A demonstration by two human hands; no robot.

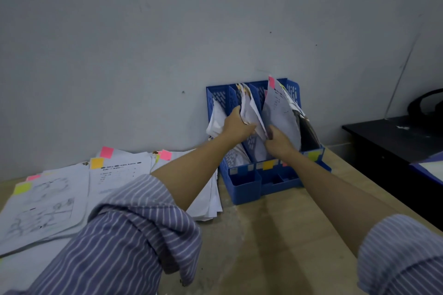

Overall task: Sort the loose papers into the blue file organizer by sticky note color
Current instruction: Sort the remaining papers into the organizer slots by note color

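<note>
A blue file organizer (245, 187) stands against the wall with papers in its slots. My left hand (236, 124) grips a bundle of white papers (250, 109) in a middle slot. My right hand (279, 142) holds the lower edge of the same bundle, beside a sheet with a pink sticky note (271, 81) leaning in the slot to the right. Yellow, pink and green labels mark the organizer's front ledge (268, 165). Loose papers (60, 196) with pink, orange and yellow-green sticky notes lie spread on the table at the left.
The wooden table (275, 235) ends at the grey wall behind. A dark desk (393, 141) stands to the right with a blue folder (429, 170) on it and a dark object behind. My striped sleeves fill the near foreground.
</note>
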